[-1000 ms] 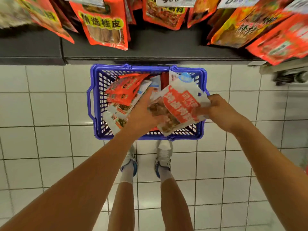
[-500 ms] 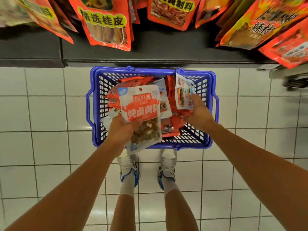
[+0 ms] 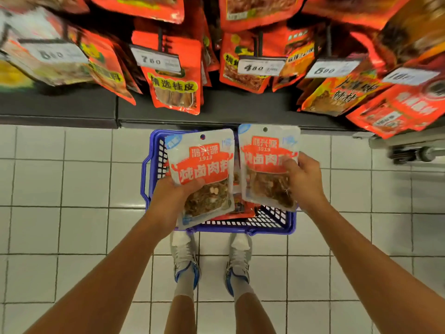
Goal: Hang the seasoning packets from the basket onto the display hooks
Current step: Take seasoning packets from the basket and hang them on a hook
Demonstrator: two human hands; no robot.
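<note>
Left hand [image 3: 172,196] clamps white-and-red seasoning packet [image 3: 201,174], right hand [image 3: 304,179] clamps matching second packet [image 3: 268,165] — hang-holes topmost, ready for hooks — above blue plastic basket [image 3: 272,224].

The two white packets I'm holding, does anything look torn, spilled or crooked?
Nothing stands out. The left hand holds one white packet and the right hand the other white packet, both sealed, upright, hang holes on top, over the blue basket. The left one tilts slightly.
</note>
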